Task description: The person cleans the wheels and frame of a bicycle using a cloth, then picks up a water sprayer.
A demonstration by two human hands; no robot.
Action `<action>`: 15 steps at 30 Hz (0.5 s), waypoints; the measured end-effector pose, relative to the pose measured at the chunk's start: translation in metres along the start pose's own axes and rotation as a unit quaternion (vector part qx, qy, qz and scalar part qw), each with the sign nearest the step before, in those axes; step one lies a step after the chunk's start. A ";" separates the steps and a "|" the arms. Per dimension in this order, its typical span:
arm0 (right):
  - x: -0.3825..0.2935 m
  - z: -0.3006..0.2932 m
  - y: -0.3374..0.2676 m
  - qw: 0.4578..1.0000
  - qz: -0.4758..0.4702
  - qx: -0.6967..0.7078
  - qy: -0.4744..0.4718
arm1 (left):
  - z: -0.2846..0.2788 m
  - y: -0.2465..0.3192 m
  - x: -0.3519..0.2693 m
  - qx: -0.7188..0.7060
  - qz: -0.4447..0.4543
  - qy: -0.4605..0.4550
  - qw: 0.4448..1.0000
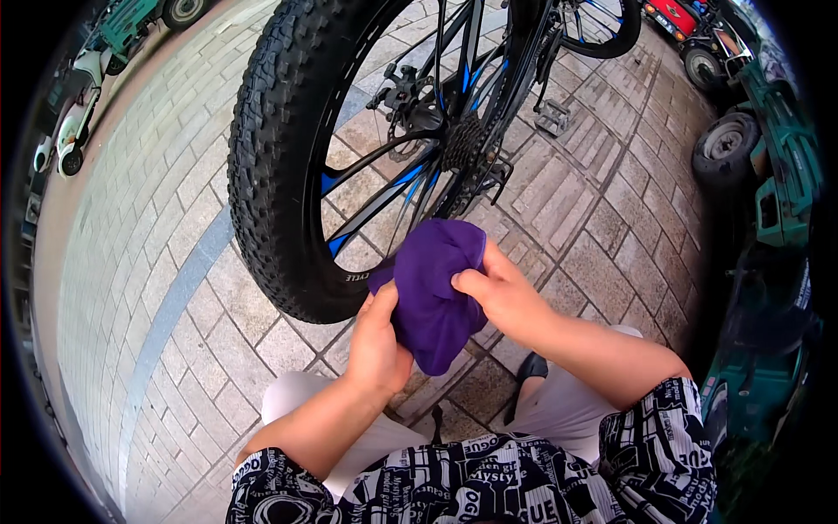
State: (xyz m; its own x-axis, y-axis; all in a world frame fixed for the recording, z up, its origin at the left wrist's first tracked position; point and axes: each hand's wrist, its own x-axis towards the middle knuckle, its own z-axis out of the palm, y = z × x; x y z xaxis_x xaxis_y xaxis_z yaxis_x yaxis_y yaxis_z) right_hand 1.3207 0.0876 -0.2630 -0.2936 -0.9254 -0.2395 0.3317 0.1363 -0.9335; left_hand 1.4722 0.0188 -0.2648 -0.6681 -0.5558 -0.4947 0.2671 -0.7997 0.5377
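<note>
A purple cloth (437, 298) is bunched between my two hands, in front of the lower rim of a fat bicycle tyre. My left hand (380, 344) grips its left side, thumb on top. At its upper right edge, my right hand (497, 288) pinches a fold, and some of those fingers are hidden behind the cloth. The knobbly black tyre (262, 177) belongs to a wheel with black, grey and blue spokes (386, 203). Beyond the cloth are the rear cassette (463, 144), the derailleur (481, 180) and a disc brake caliper (396, 98).
A pedal (554, 118) stands out on the bicycle's right side. Green cargo vehicles (779, 170) are parked along the right, with a red vehicle (674, 18) at the upper right. White scooters (75, 131) stand at the far left. Stone paving (190, 275) covers the ground.
</note>
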 end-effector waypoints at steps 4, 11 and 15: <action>0.002 -0.014 0.019 0.991 0.060 -0.114 -0.021 | 0.002 0.001 0.000 0.049 0.014 0.003 0.999; 0.010 -0.009 0.038 0.947 0.220 0.212 -0.098 | 0.005 0.009 -0.007 0.208 0.022 -0.093 0.974; 0.022 -0.008 0.051 0.942 0.216 0.242 -0.090 | 0.003 0.022 -0.006 0.499 0.077 -0.110 0.856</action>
State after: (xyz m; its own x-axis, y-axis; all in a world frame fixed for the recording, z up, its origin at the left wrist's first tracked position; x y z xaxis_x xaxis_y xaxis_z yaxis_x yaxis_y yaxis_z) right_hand 1.3239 0.0772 -0.3179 0.1034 -0.8716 -0.4791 0.7679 0.3761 -0.5186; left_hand 1.4801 0.0047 -0.2481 -0.8226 -0.4933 -0.2828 -0.2881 -0.0673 0.9552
